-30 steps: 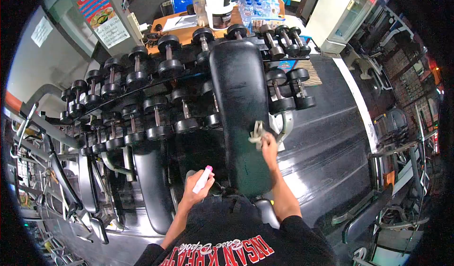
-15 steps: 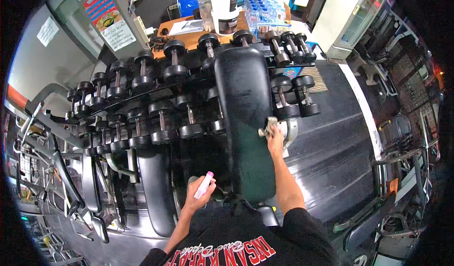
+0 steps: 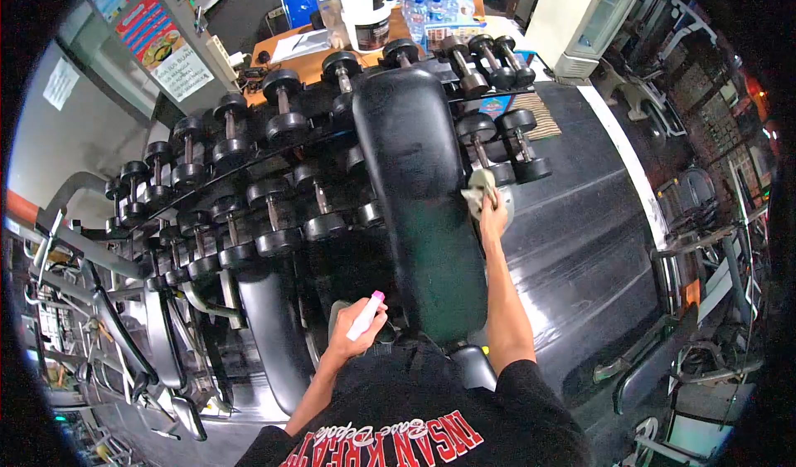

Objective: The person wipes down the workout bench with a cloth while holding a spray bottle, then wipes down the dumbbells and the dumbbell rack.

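Rows of dumbbells (image 3: 286, 127) span the upper half of the frame, some hidden by the long black pad (image 3: 423, 177) at centre. The right hand (image 3: 494, 216), right of centre, bunches its fingers on a pale cloth (image 3: 473, 195) by the pad's edge: wiping, I'd judge; another pass would call for firm contact. Whether it touches pad or support, I can't tell. Lower centre, the left hand (image 3: 348, 336) wraps a pink-capped bottle (image 3: 365, 318), partly covered.
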{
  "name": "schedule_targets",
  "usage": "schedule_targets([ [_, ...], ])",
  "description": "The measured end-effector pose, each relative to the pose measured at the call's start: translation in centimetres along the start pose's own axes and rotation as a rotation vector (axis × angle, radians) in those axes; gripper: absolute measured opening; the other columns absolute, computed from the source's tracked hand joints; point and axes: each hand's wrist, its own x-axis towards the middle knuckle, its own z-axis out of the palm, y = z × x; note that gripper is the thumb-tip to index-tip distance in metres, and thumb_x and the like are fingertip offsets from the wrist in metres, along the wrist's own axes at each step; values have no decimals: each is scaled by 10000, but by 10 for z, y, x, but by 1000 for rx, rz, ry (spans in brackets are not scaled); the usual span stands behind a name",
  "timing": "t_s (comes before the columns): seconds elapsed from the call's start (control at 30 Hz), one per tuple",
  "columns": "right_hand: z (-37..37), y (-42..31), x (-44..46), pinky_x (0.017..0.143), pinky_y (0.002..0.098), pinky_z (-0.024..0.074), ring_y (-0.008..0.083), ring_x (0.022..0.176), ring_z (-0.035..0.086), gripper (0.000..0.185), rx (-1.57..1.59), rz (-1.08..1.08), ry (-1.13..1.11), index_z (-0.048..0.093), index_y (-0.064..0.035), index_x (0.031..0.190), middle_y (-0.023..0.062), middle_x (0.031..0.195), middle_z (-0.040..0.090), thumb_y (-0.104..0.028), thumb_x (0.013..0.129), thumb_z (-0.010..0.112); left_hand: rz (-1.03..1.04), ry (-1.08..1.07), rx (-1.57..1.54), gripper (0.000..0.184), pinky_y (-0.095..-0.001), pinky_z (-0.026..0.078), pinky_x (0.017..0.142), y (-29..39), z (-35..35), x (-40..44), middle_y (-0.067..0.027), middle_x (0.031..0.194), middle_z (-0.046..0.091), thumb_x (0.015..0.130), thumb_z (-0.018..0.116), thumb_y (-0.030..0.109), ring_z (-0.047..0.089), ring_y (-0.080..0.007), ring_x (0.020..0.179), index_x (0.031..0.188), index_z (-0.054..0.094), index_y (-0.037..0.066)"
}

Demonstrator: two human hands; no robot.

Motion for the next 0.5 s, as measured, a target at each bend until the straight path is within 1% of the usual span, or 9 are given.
schedule_targets([
  [0.07, 24, -22, 9, 945, 379, 437, 318, 1101, 579, 292, 53, -250, 37, 603, -54, 1203, 162, 1153, 623, -103, 921, 551, -21, 15, -11, 111, -257, 453, 593, -2, -3, -3, -48, 752, 639, 844, 664, 80, 567, -105, 613, 943, 652, 33],
  [0.1, 35, -35, 6, 956, 384, 431, 331, 1120, 564, 274, 35, -356, 69, 614, -61, 1181, 164, 1164, 612, -91, 916, 550, 18, 40, -9, 109, -239, 429, 544, -4, -4, -4, -21, 700, 603, 857, 661, 85, 541, -74, 572, 948, 636, 29],
  [0.17, 48, -42, -12, 974, 406, 425, 342, 1171, 523, 271, -191, -474, -104, 617, -79, 1145, 162, 1221, 577, -48, 883, 556, 54, 74, -6, 111, -222, 404, 495, -7, -8, -9, 7, 648, 567, 871, 659, 90, 514, -44, 531, 952, 619, 26],
  [0.2, 51, -43, -33, 987, 415, 429, 331, 1227, 480, 363, -375, -549, -61, 608, -124, 1143, 130, 1304, 524, 5, 804, 603, 27, 80, -28, 110, -221, 407, 495, -9, -10, -12, 8, 649, 569, 876, 653, 94, 515, -44, 529, 952, 618, 23],
  [0.23, 55, -36, -46, 989, 410, 444, 312, 1266, 444, 499, -429, -535, -46, 593, -167, 1171, 89, 1359, 480, 44, 723, 648, 2, 86, -50, 111, -221, 409, 495, -11, -13, -15, 8, 650, 571, 881, 647, 99, 515, -44, 527, 953, 617, 21],
  [0.3, 60, -29, -59, 972, 409, 465, 311, 1258, 445, 562, -469, -440, -21, 590, -182, 1178, 68, 1360, 471, 48, 673, 679, 5, 106, -53, 115, -222, 415, 494, -20, -17, -17, 8, 652, 573, 885, 643, 105, 522, -45, 529, 957, 616, 19],
  [0.37, 52, -22, -76, 963, 410, 472, 308, 1248, 452, 563, -503, -404, -67, 588, -181, 1183, 66, 1352, 471, 49, 677, 677, 2, 113, -65, 120, -223, 420, 493, -23, -18, -24, 7, 654, 575, 889, 639, 111, 529, -46, 531, 961, 614, 18],
  [0.43, 38, -13, -92, 955, 412, 478, 305, 1238, 458, 564, -545, -367, -101, 586, -180, 1188, 65, 1345, 471, 49, 681, 676, -178, 91, -133, 124, -244, 435, 567, -24, -19, -27, -34, 716, 623, 856, 660, 90, 552, -84, 611, 952, 648, 14],
  [0.5, 26, 7, -113, 946, 418, 485, 301, 1231, 457, 561, -617, -296, -155, 581, -193, 1199, 59, 1336, 468, 32, 693, 675, -103, 88, -94, 129, -248, 439, 569, -25, -17, -28, -37, 719, 626, 853, 663, 88, 556, -86, 611, 957, 646, 12],
])
